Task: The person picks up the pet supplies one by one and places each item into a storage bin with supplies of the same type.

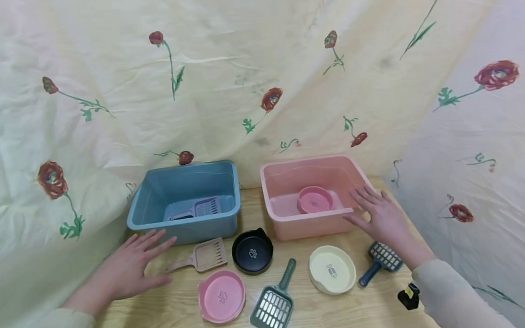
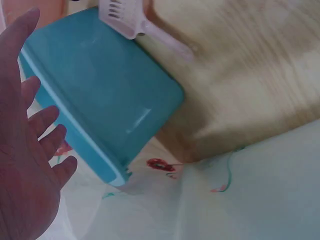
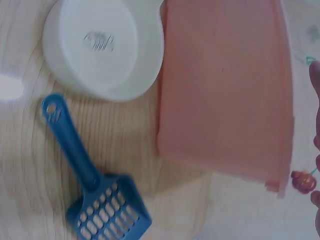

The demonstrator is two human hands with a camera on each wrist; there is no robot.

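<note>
Right hand (image 1: 381, 217) near pink tub's rim (image 1: 310, 216)

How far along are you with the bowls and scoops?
Looks done: a purple scoop in the blue tub, a pink bowl in the pink tub. Nothing in the left hand or right hand. Probably remaining on the table: black bowl, cream bowl, second pink bowl, green scoop, blue scoop, beige scoop.

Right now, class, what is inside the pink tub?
The pink tub holds a pink bowl. Anything beneath the bowl or low behind the near wall cannot be seen.
</note>
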